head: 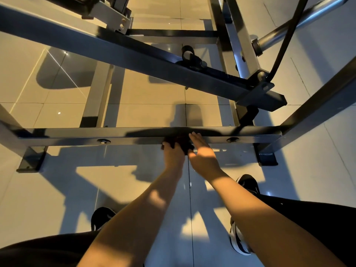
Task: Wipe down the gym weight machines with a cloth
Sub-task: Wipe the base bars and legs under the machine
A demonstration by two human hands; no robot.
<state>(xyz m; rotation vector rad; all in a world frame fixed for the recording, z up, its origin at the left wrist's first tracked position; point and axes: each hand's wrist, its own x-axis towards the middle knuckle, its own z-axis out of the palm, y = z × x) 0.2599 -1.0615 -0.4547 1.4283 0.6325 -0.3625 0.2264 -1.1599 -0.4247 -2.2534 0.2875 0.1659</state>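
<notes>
The left hand grips the dark cloth on the crossbar running nine-to-three o'clock, the straight-fingered right hand touching its three o'clock side.

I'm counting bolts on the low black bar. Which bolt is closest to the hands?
The right bolt on the bar, close beside the right hand. The left bolt sits much farther from the left hand, which grips the dark cloth.

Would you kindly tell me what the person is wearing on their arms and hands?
Nothing shows: the left hand and right hand are ungloved, with no rings, watch or bands visible. The left forearm and right forearm are bare, with no sleeve in view.
</notes>
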